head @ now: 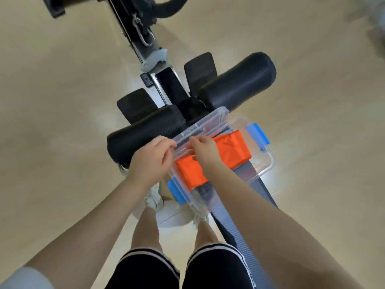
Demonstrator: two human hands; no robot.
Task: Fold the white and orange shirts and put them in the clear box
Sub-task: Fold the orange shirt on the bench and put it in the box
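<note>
Person standing, black striped shorts [216, 268], white sneakers [154, 200] on the floor. Clear box [267, 171] with blue latches [258, 133] sits on the padded bench [239, 217]. Folded orange shirt [231, 151] lies inside it. Left hand [151, 158] and right hand [205, 148] both at the clear lid [206, 125], fingers curled on its near edge, lid tilted over the box's far side. White shirt not visible. Black roller pads [239, 80] beyond.

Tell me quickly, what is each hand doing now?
Left hand: fingers curled on the near edge of the clear plastic lid.
Right hand: pinching the same lid edge, above the folded orange shirt.
</note>
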